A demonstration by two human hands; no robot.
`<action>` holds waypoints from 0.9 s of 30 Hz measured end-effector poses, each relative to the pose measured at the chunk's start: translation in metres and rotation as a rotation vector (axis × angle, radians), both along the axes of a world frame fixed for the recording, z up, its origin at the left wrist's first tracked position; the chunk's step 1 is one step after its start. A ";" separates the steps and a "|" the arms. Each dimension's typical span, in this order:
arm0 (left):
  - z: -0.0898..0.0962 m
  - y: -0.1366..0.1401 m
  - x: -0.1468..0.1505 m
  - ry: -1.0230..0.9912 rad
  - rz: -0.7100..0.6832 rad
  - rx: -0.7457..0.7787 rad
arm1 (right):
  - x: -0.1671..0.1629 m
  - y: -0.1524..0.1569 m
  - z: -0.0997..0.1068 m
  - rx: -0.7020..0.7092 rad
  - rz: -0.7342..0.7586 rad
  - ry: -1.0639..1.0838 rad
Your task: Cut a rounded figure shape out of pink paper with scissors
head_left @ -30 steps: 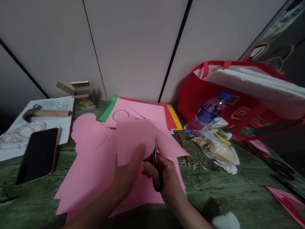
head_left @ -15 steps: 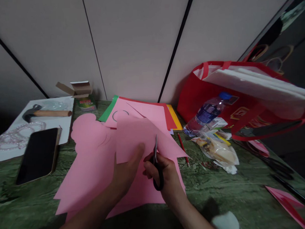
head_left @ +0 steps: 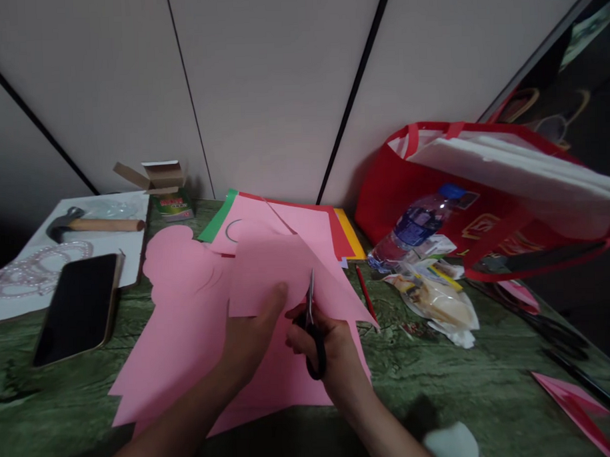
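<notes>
My left hand (head_left: 253,333) pinches a raised sheet of pink paper (head_left: 266,270), its thumb lying on top of the sheet. Black-handled scissors (head_left: 315,341) are in my right hand (head_left: 334,351), fingers through the loops. Their blades point away from me and meet the paper at a cut, with a flap hanging to the right of them. Beneath both hands lies a stack of pink paper (head_left: 184,346). To its upper left rests a pink cut-out with scalloped edges (head_left: 171,260).
Left: a black phone (head_left: 78,310), bead strings (head_left: 41,268) and a hammer (head_left: 99,225); behind, an opened small box (head_left: 168,193). Right: a red pencil (head_left: 366,293), a plastic bottle (head_left: 415,224), food wrappers (head_left: 437,297), a red bag (head_left: 383,179) and more black-handled scissors (head_left: 559,333).
The pink sheet has turned slightly in my left hand, its right flap dropping a little lower. My right hand and the scissors stay in nearly the same place.
</notes>
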State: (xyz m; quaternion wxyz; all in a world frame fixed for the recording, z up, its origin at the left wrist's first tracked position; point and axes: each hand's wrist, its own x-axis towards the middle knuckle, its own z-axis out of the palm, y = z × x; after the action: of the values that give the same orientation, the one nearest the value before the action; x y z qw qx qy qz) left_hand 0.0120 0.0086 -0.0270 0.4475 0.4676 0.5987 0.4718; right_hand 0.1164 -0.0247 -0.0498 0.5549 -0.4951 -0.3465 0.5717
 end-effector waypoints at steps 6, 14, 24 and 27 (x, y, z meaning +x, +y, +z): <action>0.001 0.001 -0.001 -0.015 0.010 0.028 | 0.002 0.000 -0.002 0.048 -0.019 0.037; 0.002 0.001 -0.001 -0.027 -0.030 0.001 | 0.002 0.000 0.002 0.041 -0.015 0.025; 0.003 0.001 -0.002 -0.011 -0.011 0.014 | 0.002 0.001 0.001 0.006 -0.020 -0.004; 0.002 0.002 -0.002 0.002 -0.005 0.017 | 0.002 0.001 0.000 0.008 -0.014 0.004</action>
State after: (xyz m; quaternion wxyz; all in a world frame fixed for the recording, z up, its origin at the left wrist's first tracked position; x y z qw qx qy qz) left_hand 0.0100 0.0102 -0.0251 0.4440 0.4735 0.5941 0.4752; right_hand 0.1187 -0.0239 -0.0496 0.5614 -0.4943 -0.3442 0.5674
